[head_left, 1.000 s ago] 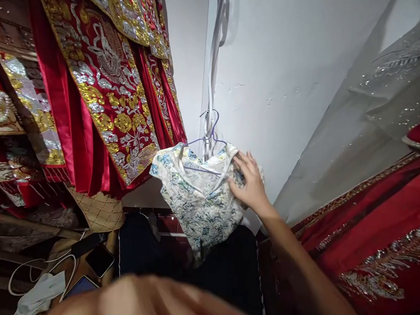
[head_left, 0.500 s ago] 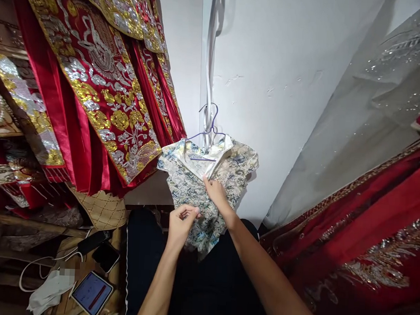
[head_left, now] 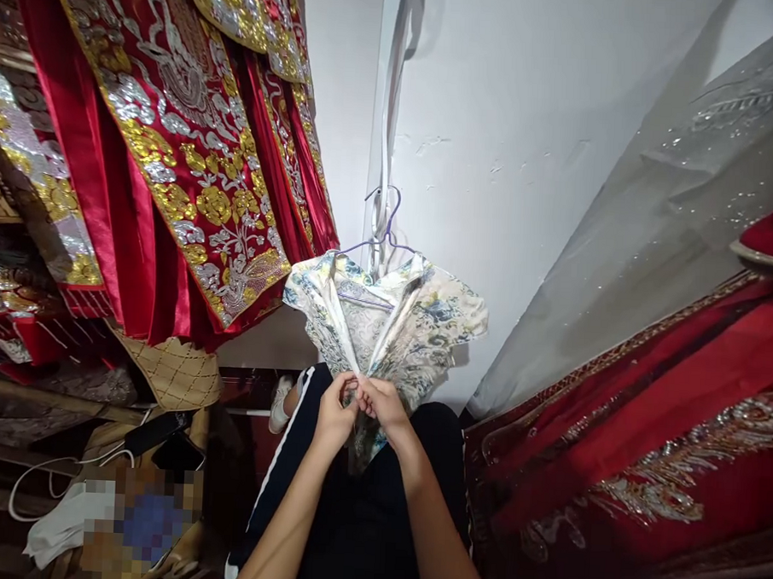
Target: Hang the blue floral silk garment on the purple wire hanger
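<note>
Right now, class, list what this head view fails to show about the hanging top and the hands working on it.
- Floral top: its fastening, covered by left hand and right hand.
- Purple hanger: what the hook hangs from, too thin to tell.
- Pixelated patch: blurred out.
- Red embroidered robes: tops cut off by the upper edge.

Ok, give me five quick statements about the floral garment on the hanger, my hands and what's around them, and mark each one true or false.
1. The floral garment hangs on a purple wire hanger. True.
2. Only the right hand touches the garment. False: the left hand pinches it too, both at the front opening.
3. Red robes with gold and silver embroidery hang to the left of it. True.
4. The garment lies flat on a table. False: it hangs in front of the white wall.
5. A white cable lies at lower left. True.
</note>
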